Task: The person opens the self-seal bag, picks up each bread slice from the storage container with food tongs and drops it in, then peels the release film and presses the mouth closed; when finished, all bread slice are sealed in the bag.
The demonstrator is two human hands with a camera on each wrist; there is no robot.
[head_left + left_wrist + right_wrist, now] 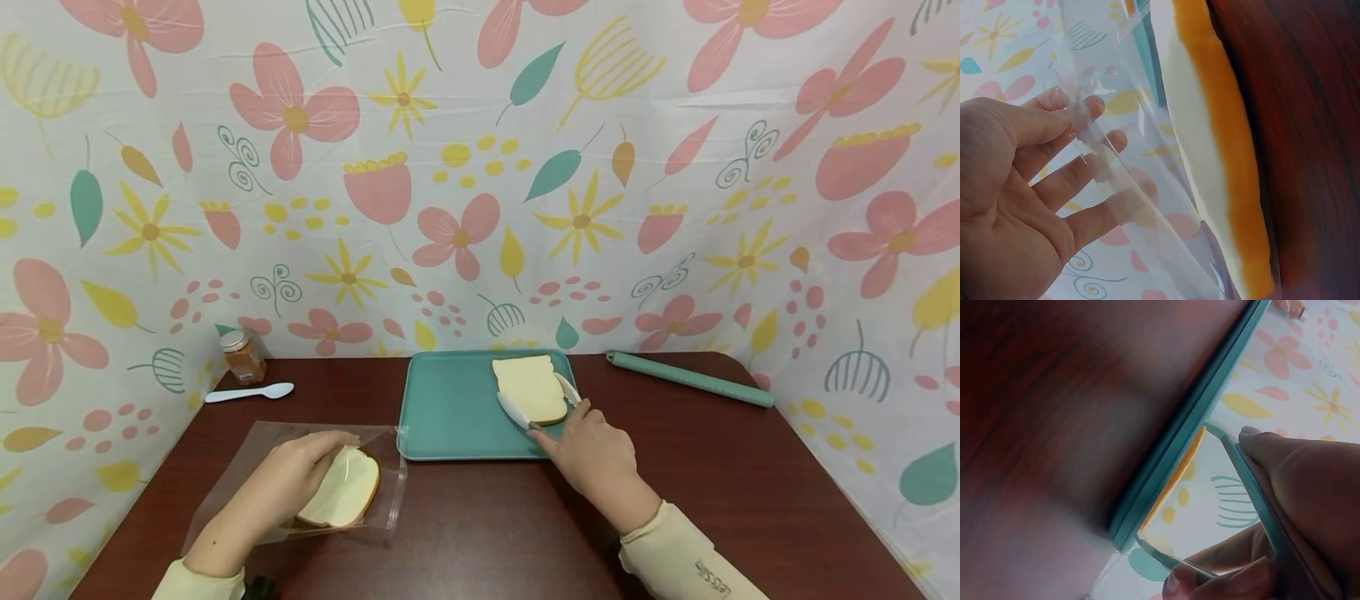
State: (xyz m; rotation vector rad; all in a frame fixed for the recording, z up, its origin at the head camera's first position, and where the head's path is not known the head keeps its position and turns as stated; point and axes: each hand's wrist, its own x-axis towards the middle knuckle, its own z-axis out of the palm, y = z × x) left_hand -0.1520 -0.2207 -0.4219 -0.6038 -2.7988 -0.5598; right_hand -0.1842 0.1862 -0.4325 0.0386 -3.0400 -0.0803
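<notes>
My left hand [296,471] pinches the film of a clear plastic bag [1141,140], thumb against fingers. Inside that bag [243,458] lies a bread slice [348,492], its brown crust [1225,144] showing up close in the left wrist view. With my right hand [596,454] I hold a pair of tongs [1250,481], thumb on one arm and fingers on the other. The tong tips [513,410] straddle a second bread slice [527,387], one at either side. This slice lies on the right part of a green tray [450,408].
A small lidded jar [243,357] stands at the table's back left, with a white spoon [251,392] in front of it. At the back right lies a green rolling pin-like rod [690,379]. A flowered curtain [465,167] rises behind the dark wooden table [480,533].
</notes>
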